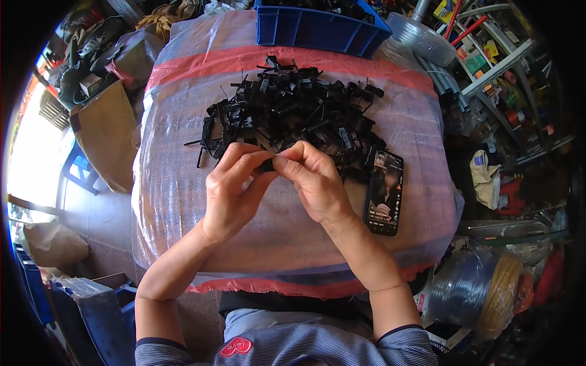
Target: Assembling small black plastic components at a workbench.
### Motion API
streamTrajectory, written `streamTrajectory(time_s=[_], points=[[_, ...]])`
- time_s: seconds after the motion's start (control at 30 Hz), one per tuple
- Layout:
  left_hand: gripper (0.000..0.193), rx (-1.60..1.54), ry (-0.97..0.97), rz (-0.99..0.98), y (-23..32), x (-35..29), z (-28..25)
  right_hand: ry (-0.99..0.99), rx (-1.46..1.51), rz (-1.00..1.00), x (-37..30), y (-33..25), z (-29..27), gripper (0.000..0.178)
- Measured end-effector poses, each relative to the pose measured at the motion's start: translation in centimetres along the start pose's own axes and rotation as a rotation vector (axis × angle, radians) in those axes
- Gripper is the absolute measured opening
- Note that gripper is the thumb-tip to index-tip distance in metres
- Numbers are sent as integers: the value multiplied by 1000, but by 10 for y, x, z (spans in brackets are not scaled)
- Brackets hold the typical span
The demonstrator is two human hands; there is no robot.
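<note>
My left hand [235, 189] and my right hand [312, 182] meet above the near edge of a heap of small black plastic parts [293, 107]. Between them is a small black plastic part [266, 165], mostly covered by the fingers. The left fingers and thumb close around it, while the right thumb and forefinger pinch at its right end. Its exact shape is hidden. Thin pins or stems stick out from several of the heaped parts.
A phone [384, 194] with its screen lit lies right of my hands on the woven plastic sheet [183, 201]. Beyond the heap stands a blue crate [314, 27] holding more black parts. Wrapped tubing coils [470, 293] sit at the lower right, and a cardboard piece [105, 137] at left.
</note>
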State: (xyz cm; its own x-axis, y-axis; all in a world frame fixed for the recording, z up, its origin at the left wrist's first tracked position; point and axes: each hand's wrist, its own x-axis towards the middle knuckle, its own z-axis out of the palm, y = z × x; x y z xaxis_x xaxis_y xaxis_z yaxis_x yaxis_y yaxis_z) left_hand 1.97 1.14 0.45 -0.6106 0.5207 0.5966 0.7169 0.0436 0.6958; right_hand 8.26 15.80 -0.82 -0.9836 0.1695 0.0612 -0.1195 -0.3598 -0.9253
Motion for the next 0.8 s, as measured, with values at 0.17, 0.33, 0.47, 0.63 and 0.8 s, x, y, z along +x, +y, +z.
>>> streamTrajectory(time_s=[0.17, 0.33, 0.47, 0.63, 0.8], points=[[18, -702, 19, -677, -18, 5, -13, -140, -783, -489, 0, -22, 0, 33], [19, -808, -175, -838, -25, 6, -15, -185, -1140, -662, -3, -21, 7, 53], [19, -852, -204, -865, -19, 3, -9, -94, -1360, -817, -1, -14, 11, 45], [21, -582, -193, -753, -12, 1, -6, -11, -1571, -787, -3, 0, 14, 35], [24, -323, -99, -524, -9, -6, -6, 72, -1507, -787, -6, 13, 12, 30]])
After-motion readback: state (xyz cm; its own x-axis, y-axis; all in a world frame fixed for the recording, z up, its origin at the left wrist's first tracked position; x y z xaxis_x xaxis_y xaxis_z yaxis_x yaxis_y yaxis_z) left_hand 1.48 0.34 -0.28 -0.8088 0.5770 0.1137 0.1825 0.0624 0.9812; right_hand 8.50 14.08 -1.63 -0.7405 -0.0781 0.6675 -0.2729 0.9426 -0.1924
